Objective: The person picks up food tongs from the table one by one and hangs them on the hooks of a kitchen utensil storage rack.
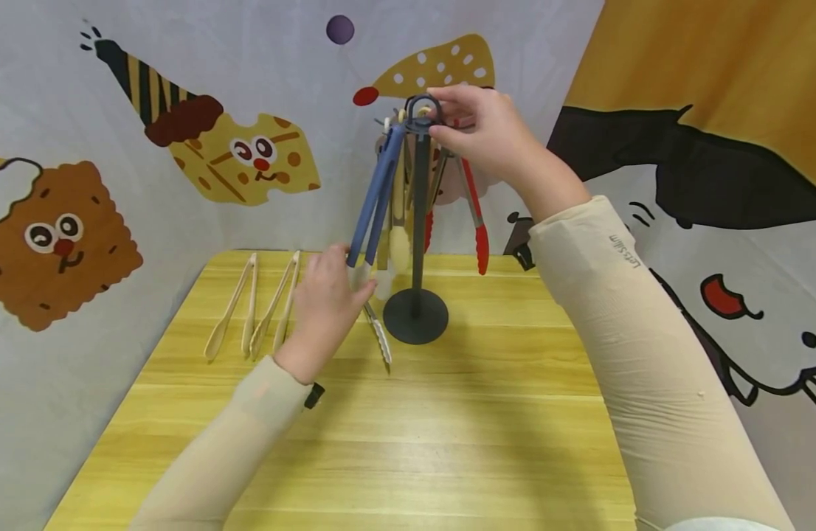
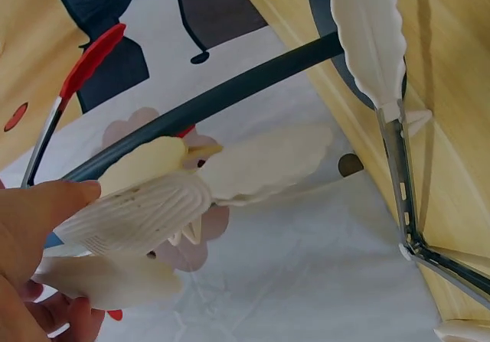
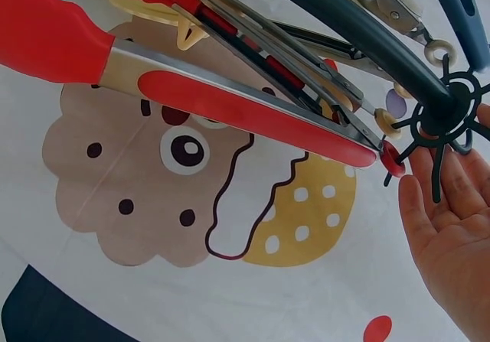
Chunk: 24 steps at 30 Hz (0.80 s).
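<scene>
Together, two bare hands attend to a dark stand (image 1: 417,221) on a wooden table (image 1: 415,450), a person's pale sleeves reaching in from either side. The left hand (image 1: 327,295) pinches the pale lower tips of a pair of blue tongs (image 1: 372,188), thumb on one tip and fingers against the other. The tongs slant upward from those fingers to the stand's hooked top, just beside the right fingertips; whether a hook carries them cannot be told. The right hand (image 1: 484,133) holds that top, thumb and fingers around its edge near the loop. Red tongs (image 1: 482,251) hang below the right fingers, while cream tongs (image 1: 399,247) hang just beyond the left fingertips. White-tipped metal tongs (image 1: 380,335) lie below the left fingers, and two pairs of wooden tongs (image 1: 251,310) rest to their left.
</scene>
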Tool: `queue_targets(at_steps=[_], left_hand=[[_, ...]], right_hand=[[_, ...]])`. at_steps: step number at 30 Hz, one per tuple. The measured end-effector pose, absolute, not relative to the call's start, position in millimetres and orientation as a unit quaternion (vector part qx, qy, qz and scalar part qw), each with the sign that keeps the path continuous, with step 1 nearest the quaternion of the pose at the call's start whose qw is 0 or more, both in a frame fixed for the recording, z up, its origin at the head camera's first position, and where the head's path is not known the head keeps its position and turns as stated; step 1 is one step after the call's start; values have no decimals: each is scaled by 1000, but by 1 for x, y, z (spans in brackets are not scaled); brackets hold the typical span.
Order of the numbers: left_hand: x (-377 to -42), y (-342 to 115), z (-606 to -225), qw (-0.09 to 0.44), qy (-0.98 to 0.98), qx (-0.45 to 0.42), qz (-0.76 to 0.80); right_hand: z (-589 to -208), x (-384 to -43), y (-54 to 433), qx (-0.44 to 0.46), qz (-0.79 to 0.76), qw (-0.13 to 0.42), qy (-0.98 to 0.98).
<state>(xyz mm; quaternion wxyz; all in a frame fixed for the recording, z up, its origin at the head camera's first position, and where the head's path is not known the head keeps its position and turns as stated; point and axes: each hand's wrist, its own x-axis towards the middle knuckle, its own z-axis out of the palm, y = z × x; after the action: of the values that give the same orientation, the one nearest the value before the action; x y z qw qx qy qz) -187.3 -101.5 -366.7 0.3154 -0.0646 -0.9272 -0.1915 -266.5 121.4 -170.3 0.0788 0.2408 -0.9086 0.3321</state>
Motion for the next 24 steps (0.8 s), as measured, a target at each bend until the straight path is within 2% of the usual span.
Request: queue_targets(at_steps=[3, 14, 20, 24], left_hand=[[-190, -96, -367, 285, -937, -57, -192], [-197, -77, -364, 252, -954, -55, -152], [-201, -69, -357, 205, -966, -46, -150], [-201, -66, -357, 207, -964, -55, -155]], right_hand=[[-170, -267, 122, 239, 330, 78, -910], [-170, -267, 122, 240, 332, 79, -909], [-170, -268, 122, 237, 333, 79, -909], [-169, -267, 123, 235, 330, 79, -911]])
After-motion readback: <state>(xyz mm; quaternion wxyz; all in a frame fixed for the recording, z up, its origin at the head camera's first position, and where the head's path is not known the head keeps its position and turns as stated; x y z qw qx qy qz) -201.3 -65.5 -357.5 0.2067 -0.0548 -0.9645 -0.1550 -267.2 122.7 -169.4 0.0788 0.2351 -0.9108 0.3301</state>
